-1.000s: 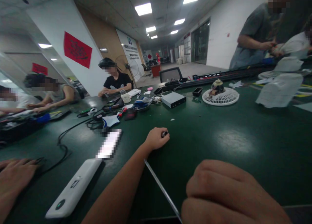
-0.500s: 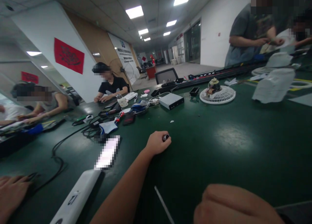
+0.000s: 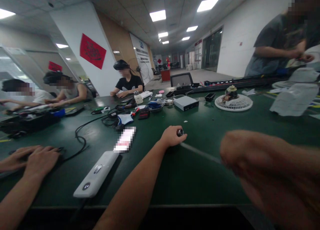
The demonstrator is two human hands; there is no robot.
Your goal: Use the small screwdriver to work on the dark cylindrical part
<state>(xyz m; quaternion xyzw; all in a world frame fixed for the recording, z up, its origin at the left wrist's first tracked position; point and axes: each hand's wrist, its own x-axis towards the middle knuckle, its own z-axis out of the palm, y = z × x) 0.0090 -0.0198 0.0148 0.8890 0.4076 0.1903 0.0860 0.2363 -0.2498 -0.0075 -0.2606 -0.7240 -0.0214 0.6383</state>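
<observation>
Gripping a small dark metal cylinder (image 3: 180,132) in a closed left hand (image 3: 171,136), the person is resting that fist on a green work table (image 3: 200,186), with the cylinder's end poking out past the fingers. Their right hand (image 3: 262,163) is curling into a blurred fist close to the camera; whether it is holding anything, I cannot tell. A thin silver rod (image 3: 200,153) is stretching from just beside the left hand toward that fist. Left of the forearm, a phone (image 3: 125,139) with a pixelated screen and a white oblong device (image 3: 96,174) are lying on the table. Farther left, a neighbour's hands (image 3: 41,160) are resting near a black cable (image 3: 80,143). Beyond the left hand, a grey metal box (image 3: 186,103) and a white fan guard (image 3: 233,102) bearing a small motor (image 3: 230,93) are sitting on the table, while a person in a grey shirt (image 3: 275,46) is standing at the far right, working with both hands.
</observation>
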